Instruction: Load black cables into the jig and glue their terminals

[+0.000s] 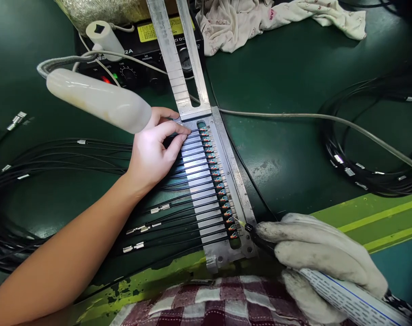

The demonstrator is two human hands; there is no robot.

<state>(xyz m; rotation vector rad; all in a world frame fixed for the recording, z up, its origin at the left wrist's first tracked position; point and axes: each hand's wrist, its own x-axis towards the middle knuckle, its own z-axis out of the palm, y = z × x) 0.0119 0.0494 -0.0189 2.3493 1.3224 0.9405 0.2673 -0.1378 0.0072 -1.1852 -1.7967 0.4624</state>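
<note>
A metal fixture (199, 190) holds a row of black cables (206, 195) side by side. Their stripped ends with small coloured wires (222, 191) and connectors lie along its slot. My left hand (151, 154), bare, is at the fixture's far end; thumb and forefinger are pinched on the farthest black cable (195, 130). My right hand (328, 258), in a whitish glove, grips a pen-shaped tool (341, 294) wrapped in printed white material. Its black front end carries a thin tip, which points at the wire ends near the fixture's close end.
A white lamp (97, 97) hangs over my left wrist. Behind it stands a black control box (141, 68) with dials. A cloth (236, 22) lies at the back. Coiled cables (331, 136) lie right, and more cables (56, 154) left. A pale hose (294, 115) crosses the table.
</note>
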